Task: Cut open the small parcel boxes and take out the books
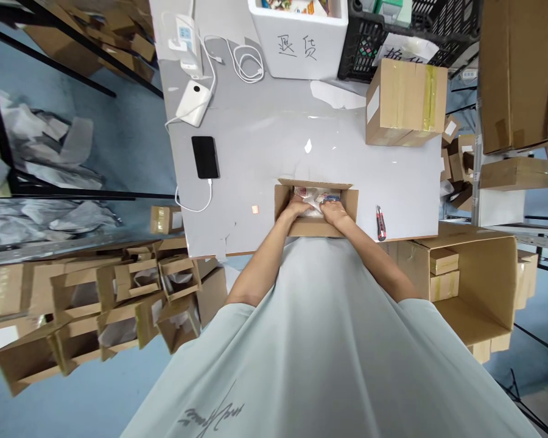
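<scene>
An open cardboard box (317,229) stands at the near edge of the grey table (256,140), its flaps folded outward. Inside it lies a clear plastic bag (314,196) with red and blue print showing. My left hand (296,207) reaches in over the left side and touches the bag; its fingers are bent and partly hidden. On the right side, my right hand (333,211) is on the bag with its fingers curled in. Whether either hand grips the plastic is too small to tell. A red and black box cutter (380,223) lies to the right.
A taped carton (406,103) sits at the table's right, below a black crate (356,55) and a white foam box (299,45). On the left are a black phone (205,157), a white power bank (194,103) and cables. Cartons (77,292) line the lower left.
</scene>
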`<state>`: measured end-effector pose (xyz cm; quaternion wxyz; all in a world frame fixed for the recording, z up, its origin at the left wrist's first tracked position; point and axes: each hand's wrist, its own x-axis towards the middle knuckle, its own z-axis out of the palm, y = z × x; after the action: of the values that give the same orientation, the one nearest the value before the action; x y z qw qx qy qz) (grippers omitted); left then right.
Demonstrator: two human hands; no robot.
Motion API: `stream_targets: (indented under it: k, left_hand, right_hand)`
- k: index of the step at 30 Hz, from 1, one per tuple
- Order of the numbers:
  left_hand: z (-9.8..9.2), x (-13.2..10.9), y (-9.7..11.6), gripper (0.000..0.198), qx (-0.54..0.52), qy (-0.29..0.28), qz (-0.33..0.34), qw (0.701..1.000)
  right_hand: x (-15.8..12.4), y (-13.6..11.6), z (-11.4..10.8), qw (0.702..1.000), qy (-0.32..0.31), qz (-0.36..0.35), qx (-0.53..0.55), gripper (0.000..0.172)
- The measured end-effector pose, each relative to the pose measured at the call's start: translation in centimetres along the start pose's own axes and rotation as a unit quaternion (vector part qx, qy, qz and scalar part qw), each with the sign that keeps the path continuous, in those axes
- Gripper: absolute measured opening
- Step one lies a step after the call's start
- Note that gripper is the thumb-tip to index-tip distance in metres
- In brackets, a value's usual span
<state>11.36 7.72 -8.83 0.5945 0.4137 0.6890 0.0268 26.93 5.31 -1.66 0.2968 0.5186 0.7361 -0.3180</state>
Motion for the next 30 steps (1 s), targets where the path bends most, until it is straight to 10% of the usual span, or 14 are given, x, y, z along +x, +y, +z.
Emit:
stream_targets:
  k: [8,15,23,30]
  left_hand:
    - [-1.4,-2.3,1.7,0.047,-0.066,-0.014,-0.008,0.998]
    - [-2.0,-6.0,2.3,0.072,-0.162,-0.071,0.092,0.98]
    - [-1.4,-8.0,3.2,0.049,-0.182,-0.057,0.164,0.968]
    - [-0.4,-6.5,2.2,0.024,-0.194,0.034,0.071,0.978]
  right_hand:
    - [-1.5,-0.1,-0.7,0.999,0.027,0.01,0.036,0.047]
    - [-5.2,0.4,0.2,0.977,0.158,-0.01,0.144,0.082]
    - [-7.9,1.9,1.6,0.978,0.147,0.002,0.149,0.035]
    - [-7.7,0.3,2.3,0.973,0.19,0.032,0.128,0.046]
